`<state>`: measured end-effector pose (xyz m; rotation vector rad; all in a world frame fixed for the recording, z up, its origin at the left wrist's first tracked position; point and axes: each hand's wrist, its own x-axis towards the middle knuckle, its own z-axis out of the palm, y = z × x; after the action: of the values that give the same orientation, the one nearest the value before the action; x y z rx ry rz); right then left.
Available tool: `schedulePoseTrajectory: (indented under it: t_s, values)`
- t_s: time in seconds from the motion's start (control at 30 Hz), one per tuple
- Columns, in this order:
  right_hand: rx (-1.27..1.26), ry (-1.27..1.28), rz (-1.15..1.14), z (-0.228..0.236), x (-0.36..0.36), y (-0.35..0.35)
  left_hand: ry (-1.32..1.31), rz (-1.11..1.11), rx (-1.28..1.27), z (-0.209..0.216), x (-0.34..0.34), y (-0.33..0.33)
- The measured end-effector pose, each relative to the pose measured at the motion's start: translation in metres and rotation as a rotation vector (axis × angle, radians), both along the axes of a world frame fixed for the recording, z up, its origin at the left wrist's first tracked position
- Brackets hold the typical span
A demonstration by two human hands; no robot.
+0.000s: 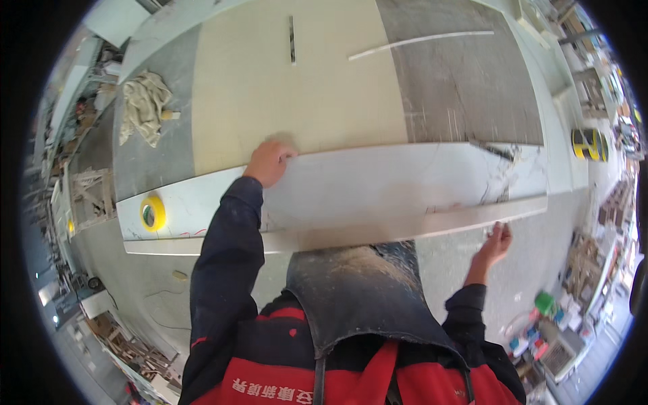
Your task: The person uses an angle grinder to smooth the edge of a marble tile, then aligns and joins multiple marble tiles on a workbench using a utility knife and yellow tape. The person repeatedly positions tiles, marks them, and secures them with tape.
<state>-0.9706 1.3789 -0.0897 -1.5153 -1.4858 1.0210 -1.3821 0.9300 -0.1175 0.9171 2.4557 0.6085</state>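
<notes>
A long white slab with grey marble-like veining (pixel 378 179) lies across the table in front of me, with a pale strip (pixel 337 237) along its near edge. At the slab's far edge, left of the middle, my left hand (pixel 268 163) is closed, its fingers curled over that edge. My right hand (pixel 494 246) is just off the near edge, toward the right end, apart from the slab. Its fingers are pinched together; what they hold, if anything, is too small to make out. A yellow roll of tape (pixel 153 213) rests on the slab's left end.
Beyond the slab spreads a beige and grey tabletop (pixel 236 88). On it lie a crumpled cloth (pixel 144 108), a thin pale strip (pixel 422 42) and a dark narrow bar (pixel 292 40). A yellow and black bucket (pixel 589 145) stands at the right. My dark apron (pixel 364 290) touches the near edge.
</notes>
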Motion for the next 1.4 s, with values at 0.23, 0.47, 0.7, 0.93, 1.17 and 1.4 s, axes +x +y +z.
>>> schedulePoseTrajectory:
  t_s: [0.23,0.47,0.7,0.93,1.17,1.4]
  values:
    - [-1.134,0.776,0.001,-0.038,-0.026,-0.227,-0.192,-0.083,0.132,0.010,-0.025,-0.005]
    - [-1.313,0.822,0.028,-0.031,-0.086,-0.323,-0.241,-0.078,0.234,-0.001,-0.033,-0.018]
    - [-1.218,0.812,-0.062,-0.028,-0.121,-0.363,-0.291,-0.055,0.236,0.006,-0.034,-0.012]
    - [-1.163,0.791,-0.100,-0.027,-0.125,-0.363,-0.294,-0.066,0.278,0.007,-0.033,-0.011]
    - [-1.153,0.808,-0.096,-0.021,-0.128,-0.362,-0.263,-0.078,0.308,-0.003,-0.034,-0.012]
    - [-1.150,0.793,-0.052,-0.020,-0.126,-0.361,-0.276,-0.074,0.314,-0.005,-0.033,-0.013]
